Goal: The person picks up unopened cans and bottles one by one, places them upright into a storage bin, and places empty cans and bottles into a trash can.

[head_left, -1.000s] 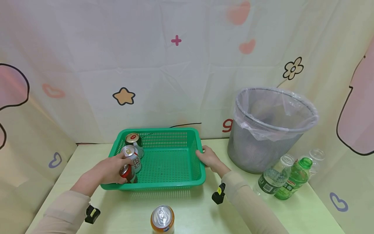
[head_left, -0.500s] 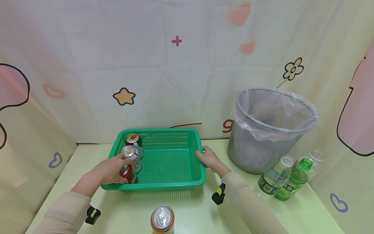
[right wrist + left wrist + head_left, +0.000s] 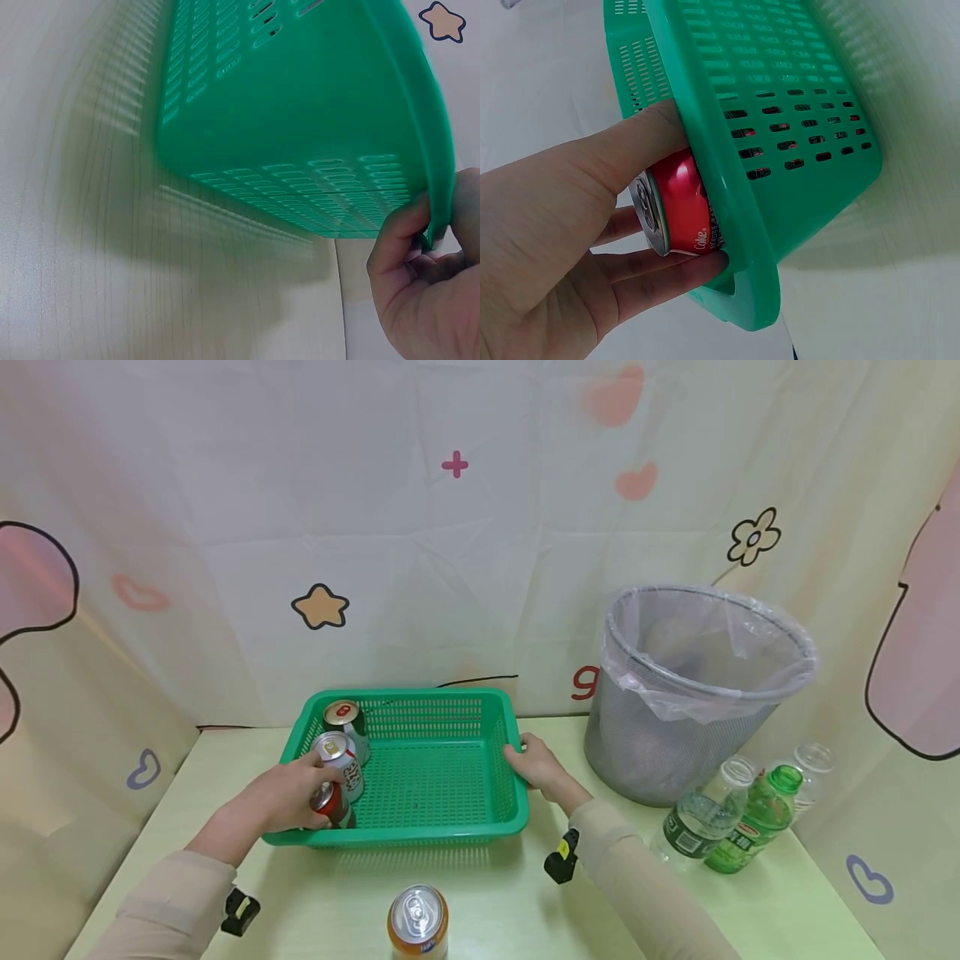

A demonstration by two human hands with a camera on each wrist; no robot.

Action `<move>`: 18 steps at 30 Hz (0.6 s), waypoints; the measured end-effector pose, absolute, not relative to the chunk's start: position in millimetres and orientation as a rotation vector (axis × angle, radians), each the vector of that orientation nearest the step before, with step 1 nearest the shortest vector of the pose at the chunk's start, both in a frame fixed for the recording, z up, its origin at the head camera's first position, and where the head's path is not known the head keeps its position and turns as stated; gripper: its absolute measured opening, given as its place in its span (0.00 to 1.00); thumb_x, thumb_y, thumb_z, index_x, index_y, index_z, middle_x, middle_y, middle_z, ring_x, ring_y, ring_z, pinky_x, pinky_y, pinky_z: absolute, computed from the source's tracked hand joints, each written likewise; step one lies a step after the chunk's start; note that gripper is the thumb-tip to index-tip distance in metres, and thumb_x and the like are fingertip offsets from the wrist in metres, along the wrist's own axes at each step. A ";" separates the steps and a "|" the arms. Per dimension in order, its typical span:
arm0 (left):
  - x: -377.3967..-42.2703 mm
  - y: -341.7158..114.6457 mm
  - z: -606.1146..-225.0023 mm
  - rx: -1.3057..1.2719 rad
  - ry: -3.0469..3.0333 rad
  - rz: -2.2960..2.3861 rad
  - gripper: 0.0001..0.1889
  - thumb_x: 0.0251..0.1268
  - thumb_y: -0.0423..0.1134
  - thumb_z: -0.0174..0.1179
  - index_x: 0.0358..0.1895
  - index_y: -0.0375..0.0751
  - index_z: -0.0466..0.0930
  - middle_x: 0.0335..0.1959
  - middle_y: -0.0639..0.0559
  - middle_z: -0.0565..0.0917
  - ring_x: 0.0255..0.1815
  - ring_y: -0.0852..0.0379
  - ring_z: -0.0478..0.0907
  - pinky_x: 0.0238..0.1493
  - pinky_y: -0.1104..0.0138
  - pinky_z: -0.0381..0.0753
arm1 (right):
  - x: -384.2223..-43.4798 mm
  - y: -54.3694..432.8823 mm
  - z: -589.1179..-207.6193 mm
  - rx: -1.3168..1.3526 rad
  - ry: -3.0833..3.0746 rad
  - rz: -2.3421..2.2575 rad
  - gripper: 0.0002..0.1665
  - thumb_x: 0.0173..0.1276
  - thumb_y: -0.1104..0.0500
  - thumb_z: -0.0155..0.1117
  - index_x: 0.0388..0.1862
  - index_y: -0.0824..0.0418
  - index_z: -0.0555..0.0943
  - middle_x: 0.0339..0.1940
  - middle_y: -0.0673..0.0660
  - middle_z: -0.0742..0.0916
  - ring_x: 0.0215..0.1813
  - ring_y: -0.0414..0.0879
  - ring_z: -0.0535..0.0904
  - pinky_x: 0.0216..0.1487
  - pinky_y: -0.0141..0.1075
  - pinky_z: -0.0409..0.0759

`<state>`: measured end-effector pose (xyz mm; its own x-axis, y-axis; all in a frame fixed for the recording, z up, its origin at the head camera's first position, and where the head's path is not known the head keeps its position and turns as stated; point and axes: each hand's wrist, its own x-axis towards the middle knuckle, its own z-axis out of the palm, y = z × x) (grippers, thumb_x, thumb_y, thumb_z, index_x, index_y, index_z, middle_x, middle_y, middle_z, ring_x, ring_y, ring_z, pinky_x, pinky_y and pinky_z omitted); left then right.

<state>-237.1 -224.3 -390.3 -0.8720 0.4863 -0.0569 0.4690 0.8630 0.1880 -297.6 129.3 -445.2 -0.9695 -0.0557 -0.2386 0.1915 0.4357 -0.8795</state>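
A green plastic basket (image 3: pixel 420 837) stands on the table. At its left end, my left hand (image 3: pixel 288 793) curls its thumb and fingers round a red Coke can (image 3: pixel 682 199), whose lower part is hidden by the basket's rim. Behind that can, two more cans stand in a row: a white can (image 3: pixel 341 764) and, in the back corner, a dark can with a gold top (image 3: pixel 345 722). My right hand (image 3: pixel 542 767) grips the basket's right rim, its fingers hooked beneath the edge in the right wrist view.
An orange Fanta can (image 3: pixel 417 922) stands on the table in front of the basket. To the right is a mesh bin (image 3: pixel 645 752) with a clear liner. Beside the bin are a clear bottle (image 3: pixel 701 814), a green bottle (image 3: pixel 757 818) and another clear bottle (image 3: pixel 813 768). A printed curtain hangs behind.
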 end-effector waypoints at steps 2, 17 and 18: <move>-237.1 -223.9 -390.4 0.751 2.937 0.250 0.25 0.40 0.42 0.73 0.46 0.41 0.78 0.44 0.39 0.73 0.36 0.52 0.75 0.32 0.62 0.80 | -297.5 129.5 -445.4 0.117 2.458 -1.552 0.21 0.71 0.53 0.48 0.55 0.67 0.67 0.41 0.62 0.78 0.32 0.44 0.79 0.28 0.36 0.81; -235.2 -222.9 -387.8 0.742 2.964 0.245 0.24 0.40 0.41 0.73 0.45 0.42 0.79 0.46 0.38 0.73 0.38 0.49 0.76 0.33 0.60 0.81 | -298.3 129.7 -445.7 0.113 2.459 -1.542 0.21 0.70 0.53 0.48 0.55 0.67 0.67 0.40 0.61 0.78 0.32 0.44 0.79 0.29 0.36 0.80; -235.2 -223.1 -386.6 0.751 2.975 0.249 0.23 0.40 0.41 0.73 0.44 0.42 0.79 0.46 0.38 0.73 0.38 0.49 0.76 0.33 0.60 0.81 | -298.2 129.8 -445.3 0.111 2.461 -1.542 0.21 0.70 0.53 0.48 0.55 0.67 0.67 0.40 0.61 0.78 0.32 0.44 0.79 0.29 0.36 0.80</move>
<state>-235.2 -223.1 -386.6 -0.8791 0.4762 -0.0216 0.4660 0.8680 0.1714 -298.2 129.8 -445.3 -0.9695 -0.0601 -0.2378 0.1878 0.4418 -0.8772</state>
